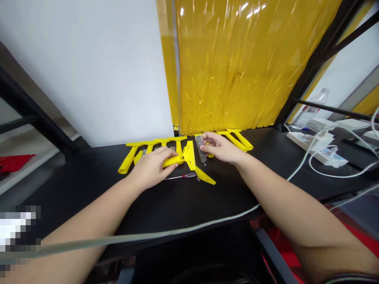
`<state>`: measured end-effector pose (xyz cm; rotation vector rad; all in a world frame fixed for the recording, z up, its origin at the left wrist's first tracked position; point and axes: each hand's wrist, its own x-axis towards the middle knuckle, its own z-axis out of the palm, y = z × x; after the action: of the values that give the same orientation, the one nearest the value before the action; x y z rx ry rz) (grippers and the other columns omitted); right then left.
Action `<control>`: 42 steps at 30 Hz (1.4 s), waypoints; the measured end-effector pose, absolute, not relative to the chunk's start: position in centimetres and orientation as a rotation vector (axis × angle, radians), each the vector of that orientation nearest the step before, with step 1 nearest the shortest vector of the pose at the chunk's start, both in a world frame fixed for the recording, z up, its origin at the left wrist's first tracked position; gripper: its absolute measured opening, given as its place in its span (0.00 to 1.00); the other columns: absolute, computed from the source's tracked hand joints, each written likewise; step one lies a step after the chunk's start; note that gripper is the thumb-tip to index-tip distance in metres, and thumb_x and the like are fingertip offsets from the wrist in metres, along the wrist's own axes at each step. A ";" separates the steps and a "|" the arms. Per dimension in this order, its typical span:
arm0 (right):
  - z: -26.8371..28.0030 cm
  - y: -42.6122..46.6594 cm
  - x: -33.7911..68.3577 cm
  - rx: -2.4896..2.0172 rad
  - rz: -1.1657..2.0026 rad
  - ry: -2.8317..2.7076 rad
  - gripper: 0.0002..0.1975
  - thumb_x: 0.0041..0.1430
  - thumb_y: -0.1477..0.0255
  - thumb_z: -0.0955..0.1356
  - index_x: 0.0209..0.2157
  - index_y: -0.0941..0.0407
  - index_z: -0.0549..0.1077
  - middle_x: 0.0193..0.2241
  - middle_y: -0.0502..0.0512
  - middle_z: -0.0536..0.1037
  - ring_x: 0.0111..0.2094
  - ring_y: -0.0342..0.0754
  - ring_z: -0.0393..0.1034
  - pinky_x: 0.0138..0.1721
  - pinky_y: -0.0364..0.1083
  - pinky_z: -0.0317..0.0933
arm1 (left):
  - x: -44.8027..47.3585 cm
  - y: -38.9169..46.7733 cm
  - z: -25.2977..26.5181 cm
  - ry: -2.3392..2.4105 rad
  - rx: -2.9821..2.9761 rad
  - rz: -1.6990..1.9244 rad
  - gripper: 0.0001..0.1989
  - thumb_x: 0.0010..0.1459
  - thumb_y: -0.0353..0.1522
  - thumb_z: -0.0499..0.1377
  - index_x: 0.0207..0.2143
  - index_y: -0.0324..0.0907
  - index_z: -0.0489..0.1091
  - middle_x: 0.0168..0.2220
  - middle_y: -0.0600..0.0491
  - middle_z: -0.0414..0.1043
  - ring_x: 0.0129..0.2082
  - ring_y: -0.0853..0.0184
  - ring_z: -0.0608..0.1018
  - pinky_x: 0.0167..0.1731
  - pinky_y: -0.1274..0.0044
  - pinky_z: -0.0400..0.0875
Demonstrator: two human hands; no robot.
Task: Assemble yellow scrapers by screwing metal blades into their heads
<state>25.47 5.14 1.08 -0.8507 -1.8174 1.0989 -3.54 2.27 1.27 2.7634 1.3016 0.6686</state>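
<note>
**Blade slip risk, small parts hard to see**

Left hand (152, 167) wraps the handle of a yellow scraper (189, 159) at worktop (89, 185) centre. Right hand (220, 148) pinches a grey blade (201, 150) at the scraper's 1 o'clock, touching its head. Bare fingers on a thin blade: a slip could cut. Screwdriver (182, 177) at 6 o'clock could roll. Tiny parts beside its tip are unreadable. Spare scrapers (237, 139) at 12 are partly hidden by both hands. Blade edge direction: cannot tell.
</note>
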 end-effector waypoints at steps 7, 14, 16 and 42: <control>1.7 4.4 25.3 -0.717 0.467 -2.041 0.02 0.67 0.71 0.68 0.39 0.53 0.70 0.37 0.53 0.70 0.38 0.47 0.65 0.42 0.48 0.63 | -3.4 2.0 1.5 1.350 2.792 0.596 0.14 0.67 0.43 0.57 0.49 0.47 0.72 0.50 0.51 0.77 0.44 0.58 0.79 0.40 0.69 0.70; 1.8 4.1 25.5 -0.730 0.475 -1.976 0.04 0.67 0.72 0.67 0.41 0.54 0.74 0.32 0.50 0.76 0.32 0.45 0.69 0.37 0.46 0.63 | -3.3 2.0 1.5 1.356 2.797 0.604 0.13 0.67 0.43 0.57 0.49 0.47 0.72 0.50 0.51 0.77 0.45 0.58 0.79 0.40 0.69 0.70; 1.7 4.1 25.5 -0.739 0.548 -1.993 0.04 0.64 0.74 0.68 0.40 0.55 0.76 0.35 0.53 0.79 0.35 0.46 0.73 0.39 0.47 0.65 | -3.4 2.0 1.5 1.346 2.797 0.620 0.14 0.67 0.43 0.57 0.49 0.47 0.71 0.49 0.50 0.77 0.45 0.58 0.79 0.41 0.69 0.70; 0.3 5.2 24.6 -1.000 1.229 -1.614 0.17 0.42 0.77 0.73 0.38 0.57 0.74 0.30 0.47 0.74 0.27 0.40 0.67 0.29 0.41 0.61 | -3.5 2.0 1.3 1.401 2.801 0.660 0.13 0.66 0.42 0.59 0.49 0.47 0.72 0.49 0.51 0.77 0.42 0.60 0.79 0.39 0.70 0.70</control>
<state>24.56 5.20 0.30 -1.0003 -1.6143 1.2289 -3.50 2.01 1.33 2.8010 1.4007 0.6602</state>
